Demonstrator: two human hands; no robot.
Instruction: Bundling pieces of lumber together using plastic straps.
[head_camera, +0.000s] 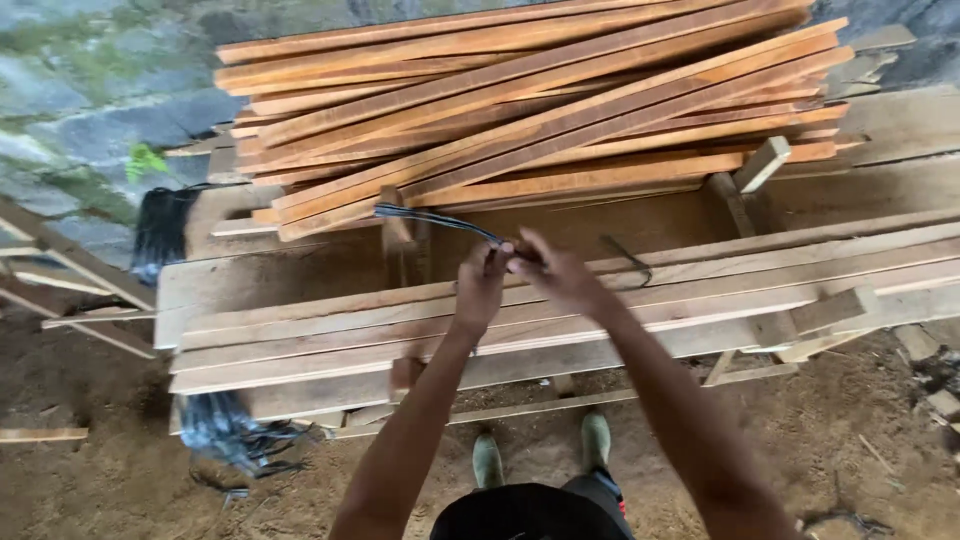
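Head view, looking down at two bare arms reaching forward over a rough plank worktop (300, 345). Left hand (480, 285) and right hand (555, 275) meet above the planks, both pinched shut on a thin dark strap (435, 222), a bundle of wire or strapping (too blurred to tell which). The strap's free end runs up and left from the left hand toward the stack, a short stretch sits between the two hands, and another dark loop (628, 262) lies on the planks just right of the right hand. Left grip is narrow, fingers curled round the strap; right grip also closed on it, knuckles up, likely to keep the strand taut between the hands. Behind the hands a pile of reddish wooden slats (540, 110) lies loosely crossed on the back of the worktop, probably stacked there within arm's reach. More dark strapping hangs in a bunch (160, 230) at the left end and another bunch (225, 430) lies on the dirt floor (100, 470) under the front left corner. Green boots (540, 450) show below on the floor
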